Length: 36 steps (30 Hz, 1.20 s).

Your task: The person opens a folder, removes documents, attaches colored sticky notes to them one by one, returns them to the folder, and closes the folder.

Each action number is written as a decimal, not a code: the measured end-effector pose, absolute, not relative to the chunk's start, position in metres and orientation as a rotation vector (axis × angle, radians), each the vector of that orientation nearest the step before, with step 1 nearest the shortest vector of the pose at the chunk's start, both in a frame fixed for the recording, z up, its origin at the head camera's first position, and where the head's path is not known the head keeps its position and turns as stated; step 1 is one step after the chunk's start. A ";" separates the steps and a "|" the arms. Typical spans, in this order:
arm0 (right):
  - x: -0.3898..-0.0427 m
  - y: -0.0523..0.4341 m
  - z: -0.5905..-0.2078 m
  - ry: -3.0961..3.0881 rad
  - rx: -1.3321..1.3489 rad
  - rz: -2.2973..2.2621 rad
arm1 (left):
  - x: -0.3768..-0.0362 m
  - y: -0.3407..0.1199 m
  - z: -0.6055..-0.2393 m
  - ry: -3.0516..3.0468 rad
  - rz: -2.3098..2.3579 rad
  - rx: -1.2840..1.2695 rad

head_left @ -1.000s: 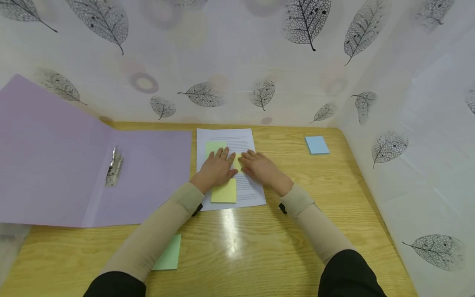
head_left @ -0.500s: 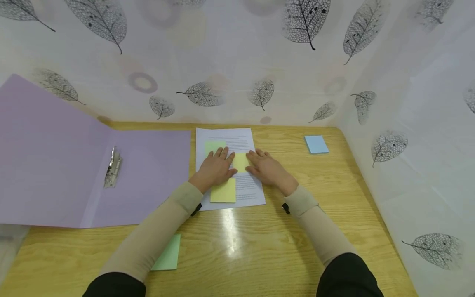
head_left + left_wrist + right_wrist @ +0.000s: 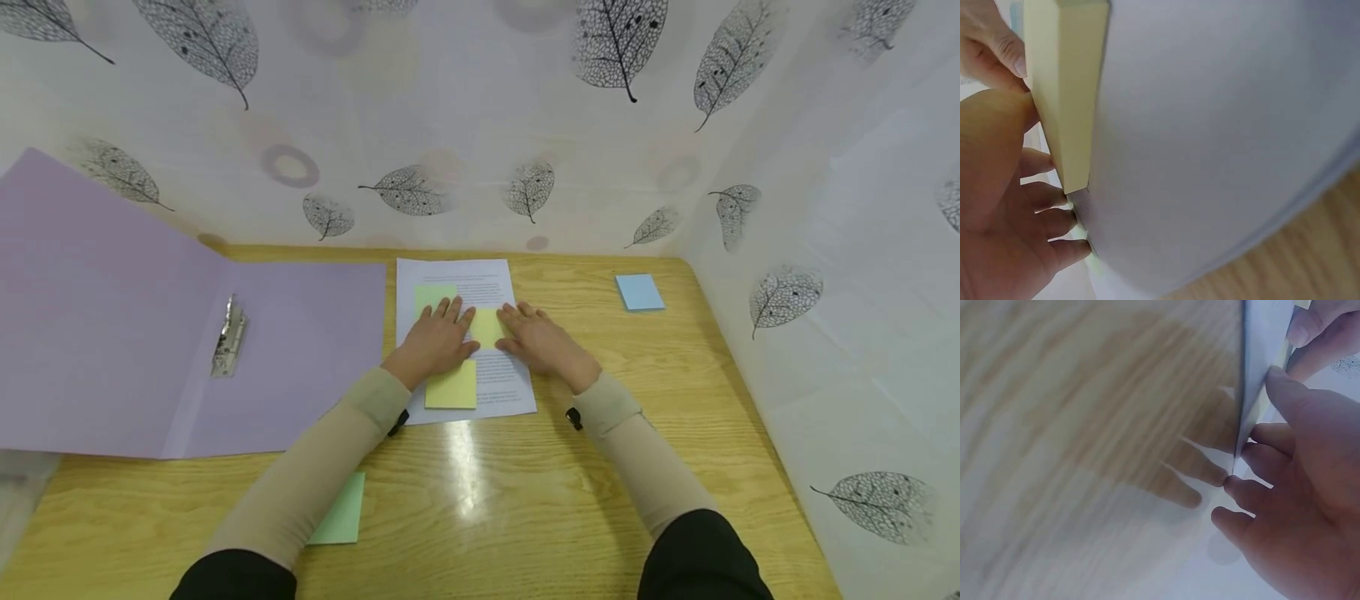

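Note:
Printed paper sheets (image 3: 504,382) lie on the table, bearing a green sticky note (image 3: 433,294) near the top and a yellow sticky note (image 3: 487,328) at the middle right. My left hand (image 3: 437,337) rests on the paper with fingers spread, its tips by the left edge of the yellow note. From the other side my right hand (image 3: 542,340) touches that note's right edge with extended fingers. Below the left hand sits a pad of yellow sticky notes (image 3: 452,387), whose thick side shows in the left wrist view. Part of the green note is hidden under the left hand.
An open purple folder (image 3: 315,333) with a metal clip (image 3: 229,337) lies to the left, its cover raised. A blue sticky-note pad (image 3: 640,292) sits at the back right. A green pad (image 3: 341,512) is partly behind the left forearm. Leaf-patterned sheeting (image 3: 465,125) hangs behind.
My right hand has slid a little to the right across the yellow note, uncovering more of it, and then stays there. The left hand keeps its place.

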State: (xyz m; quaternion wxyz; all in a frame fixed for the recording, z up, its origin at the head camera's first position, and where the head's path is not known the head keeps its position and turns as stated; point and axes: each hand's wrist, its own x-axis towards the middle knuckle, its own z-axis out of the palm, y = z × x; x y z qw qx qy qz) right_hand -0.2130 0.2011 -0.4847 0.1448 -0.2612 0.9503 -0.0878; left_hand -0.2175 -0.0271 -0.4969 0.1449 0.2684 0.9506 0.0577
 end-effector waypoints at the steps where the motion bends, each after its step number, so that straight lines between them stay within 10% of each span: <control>1: -0.213 0.201 -0.484 2.733 -0.751 -0.255 | -0.218 -0.028 -0.498 2.734 0.187 0.775; 36: -0.210 0.202 -0.488 2.712 -0.736 -0.307 | -0.129 -0.110 -0.483 2.758 0.532 1.251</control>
